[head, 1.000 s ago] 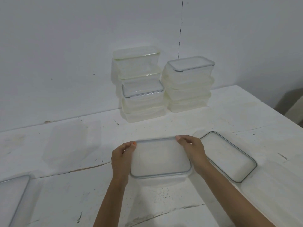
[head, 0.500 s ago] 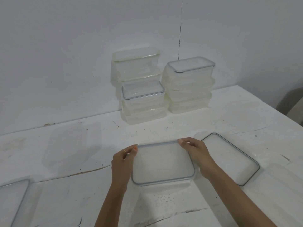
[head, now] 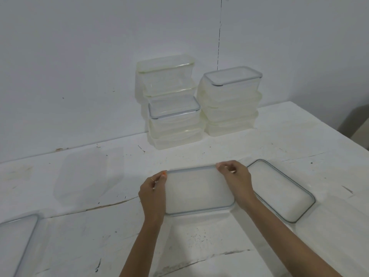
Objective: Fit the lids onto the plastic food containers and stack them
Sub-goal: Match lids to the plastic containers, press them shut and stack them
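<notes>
White tabletop [head: 79, 236]: left hand [head: 152, 193] and right hand [head: 235, 180] are clasping the grey-rimmed lid [head: 197, 188] by its ends and should be pressing evenly to seat it on the container [head: 199, 217].

No readable text, labels, brands or numbers anywhere in view.

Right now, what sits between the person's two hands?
A clear lid with a grey rim, lying on a container; the left hand and right hand grip its short ends. The head view shows it.
</notes>
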